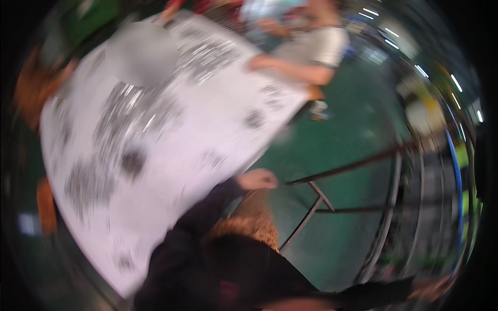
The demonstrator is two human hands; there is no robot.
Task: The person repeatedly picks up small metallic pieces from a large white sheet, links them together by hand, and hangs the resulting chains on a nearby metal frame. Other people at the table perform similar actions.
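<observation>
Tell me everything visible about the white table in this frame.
The white table is a large, flat surface, heavily motion-blurred, tilted diagonally across the left and centre of the view. Dark smeared patches are scattered over it; what they are cannot be told. A hand on a dark sleeve sits at its lower right edge, whether touching is unclear. Another person's forearm rests near its far edge. The green floor lies beside it.

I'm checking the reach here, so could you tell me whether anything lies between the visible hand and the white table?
Nothing visible does: the hand is already at the edge of the table, though motion blur hides detail.
</observation>
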